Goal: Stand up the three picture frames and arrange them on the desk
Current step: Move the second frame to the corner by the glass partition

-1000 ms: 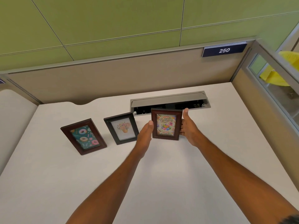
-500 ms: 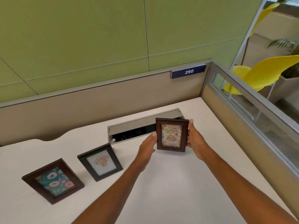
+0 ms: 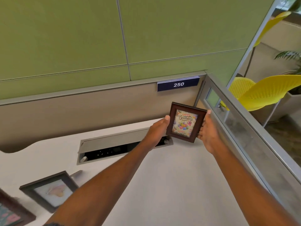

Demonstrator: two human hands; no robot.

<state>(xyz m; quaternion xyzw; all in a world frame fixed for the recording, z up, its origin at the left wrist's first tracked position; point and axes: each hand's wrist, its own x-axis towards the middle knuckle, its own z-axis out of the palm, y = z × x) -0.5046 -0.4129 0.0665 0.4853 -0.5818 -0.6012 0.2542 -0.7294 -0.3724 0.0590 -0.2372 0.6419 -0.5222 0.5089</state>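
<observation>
A dark brown birthday picture frame is held upright and slightly tilted above the far right corner of the white desk. My left hand grips its left edge and my right hand grips its right edge. A black frame with a pale picture stands leaning at the near left. The corner of a brown frame with a dark green picture shows at the bottom left edge, mostly cut off.
An open grey cable tray is set into the desk behind my left forearm. A beige partition with a "250" sign runs along the back. A glass side panel bounds the right; yellow chairs stand beyond it.
Both hands have carried the birthday frame up and to the far right, off the desk. The view has swung right, pushing the other two frames toward the bottom left.
</observation>
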